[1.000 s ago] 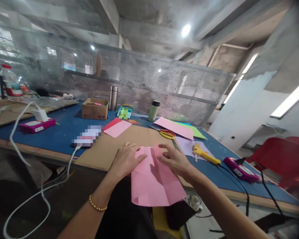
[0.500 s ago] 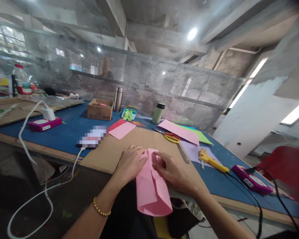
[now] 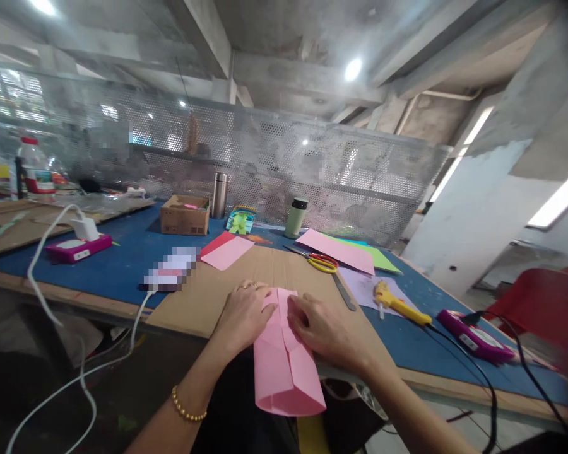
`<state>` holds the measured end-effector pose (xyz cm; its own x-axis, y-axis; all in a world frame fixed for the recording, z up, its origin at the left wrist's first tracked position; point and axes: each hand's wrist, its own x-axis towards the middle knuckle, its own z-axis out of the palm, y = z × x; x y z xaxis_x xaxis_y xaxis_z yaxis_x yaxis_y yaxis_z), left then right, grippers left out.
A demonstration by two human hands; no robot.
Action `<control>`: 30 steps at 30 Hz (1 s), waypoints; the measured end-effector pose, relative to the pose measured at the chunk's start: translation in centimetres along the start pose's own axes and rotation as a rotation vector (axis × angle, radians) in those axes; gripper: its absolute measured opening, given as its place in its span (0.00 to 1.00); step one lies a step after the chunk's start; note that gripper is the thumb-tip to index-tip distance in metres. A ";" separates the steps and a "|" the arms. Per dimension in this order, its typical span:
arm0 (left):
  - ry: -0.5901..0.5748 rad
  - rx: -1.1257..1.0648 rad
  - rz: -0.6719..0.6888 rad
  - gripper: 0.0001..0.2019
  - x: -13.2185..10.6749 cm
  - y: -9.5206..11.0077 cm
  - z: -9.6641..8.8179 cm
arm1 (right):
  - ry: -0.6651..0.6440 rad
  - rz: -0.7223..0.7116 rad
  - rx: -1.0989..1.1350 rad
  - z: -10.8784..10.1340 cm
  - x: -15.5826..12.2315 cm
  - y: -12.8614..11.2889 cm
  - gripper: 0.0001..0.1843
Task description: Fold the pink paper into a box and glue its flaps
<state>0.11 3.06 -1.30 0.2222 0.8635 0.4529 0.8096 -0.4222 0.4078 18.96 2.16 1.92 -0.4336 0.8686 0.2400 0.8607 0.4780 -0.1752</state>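
Nearest to us, a gold-coloured bead bracelet [image 3: 188,410] circles our left wrist, and beyond it our left hand [image 3: 248,315] is clamped on the left side of a folded sheet of pink paper [image 3: 271,372]. Our right hand [image 3: 329,331] pinches the opposite side, its fingers curled under, so the paper lies between both hands. Its two side flaps meet along the middle, and its rounded, open lower end hangs over our lap, past the near edge of the blue-topped desk [image 3: 113,274]. The upper end reaches over a flat sheet of brown cardboard [image 3: 194,306]. To our right, a yellow glue gun [image 3: 402,308] with a black cord rests on a lilac paper sheet [image 3: 355,280], near a purple plastic power block [image 3: 473,337]. A narrow grey metal strip [image 3: 344,293] lies beside the lilac sheet, just below metal scissors with red and yellow handles [image 3: 324,265]. To our left, a blurred-out phone [image 3: 170,272] trails a white cable [image 3: 135,325]. Farther back we see a small, open brown cardboard box [image 3: 184,219], a steel flask [image 3: 220,197] and a pale green flask with a black lid [image 3: 294,221], all before a grey perforated partition [image 3: 260,145].
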 end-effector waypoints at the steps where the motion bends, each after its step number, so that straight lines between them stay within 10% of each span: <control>1: -0.003 0.000 0.006 0.13 0.0 0.0 0.0 | 0.001 -0.003 -0.008 0.1 0.0 0.0 0.07; 30: -0.015 0.120 0.081 0.15 -0.2 0.0 -0.1 | 0.024 -0.103 -0.087 1.3 2.1 1.1 0.14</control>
<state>0.01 2.88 -1.27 0.2964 0.8325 0.4681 0.8477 -0.4551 0.2727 18.61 4.65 1.01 -0.5155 0.8114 0.2756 0.8320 0.5508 -0.0655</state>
